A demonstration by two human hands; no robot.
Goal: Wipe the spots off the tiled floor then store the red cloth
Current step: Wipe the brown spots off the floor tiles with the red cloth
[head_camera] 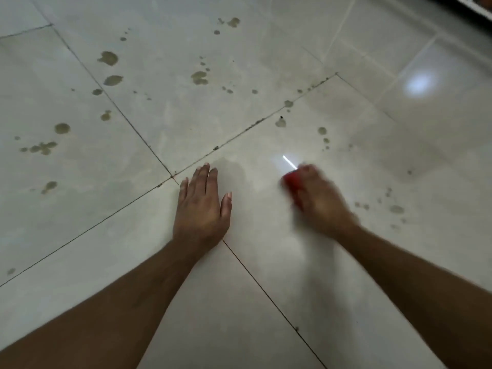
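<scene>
Your two bare forearms fill the near edge of the view, reaching forward and down onto the tiled floor (266, 62). Between them a dark grout line (266, 290) runs diagonally from the bottom edge toward your left hand, and it meets a second line just beyond your fingertips, so four large pale tiles join close to where you work. The tile in front of your hands looks plain and glossy, with a bright light reflection (419, 82) far to the right. At the top right corner the floor ends against a dark strip with a white edge (468, 4); what it belongs to cannot be told.

Your left hand (202, 206) lies flat on the floor, fingers straight and close together, thumb out to the side, holding nothing. Your right hand (319, 198) is blurred; its fingers curl over the red cloth (291, 183), which shows at the hand's left side and sits against the tile.

Brownish spots (199, 78) scatter across the tiles beyond and to the left of your hands, with a smaller cluster near your right wrist.
</scene>
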